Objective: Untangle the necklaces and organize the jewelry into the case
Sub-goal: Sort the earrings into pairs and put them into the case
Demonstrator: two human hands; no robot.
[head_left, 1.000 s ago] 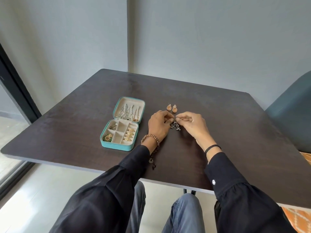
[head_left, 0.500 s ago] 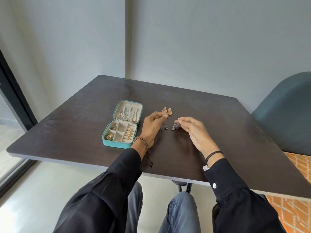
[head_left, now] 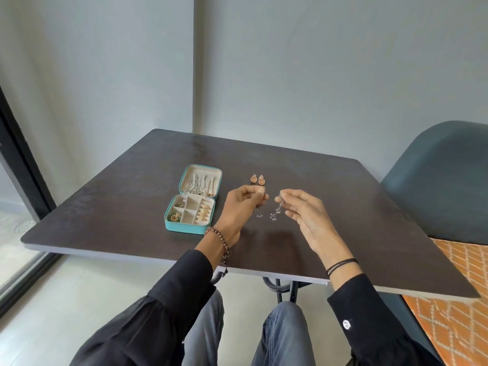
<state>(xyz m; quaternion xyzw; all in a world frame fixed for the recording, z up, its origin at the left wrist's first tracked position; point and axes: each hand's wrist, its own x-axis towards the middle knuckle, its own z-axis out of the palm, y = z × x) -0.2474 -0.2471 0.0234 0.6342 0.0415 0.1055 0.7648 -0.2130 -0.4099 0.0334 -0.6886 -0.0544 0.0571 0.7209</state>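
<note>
One teal jewelry case (head_left: 184, 229), two orange drop earrings (head_left: 257, 179), two silver dangle earrings (head_left: 276, 214), one left hand (head_left: 244, 204), one right hand (head_left: 301, 212), one dark table (head_left: 343, 207), one blue chair (head_left: 443, 180) counted.

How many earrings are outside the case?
4: two orange earrings side by side on the table beyond the hands; one silver dangling earring pinched by the left hand, another by the right hand. Others may hide behind fingers.

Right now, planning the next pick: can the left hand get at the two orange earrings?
Probably yes: the orange earrings lie just beyond the left hand, nothing between them, though it pinches a dangling silver piece.
</note>
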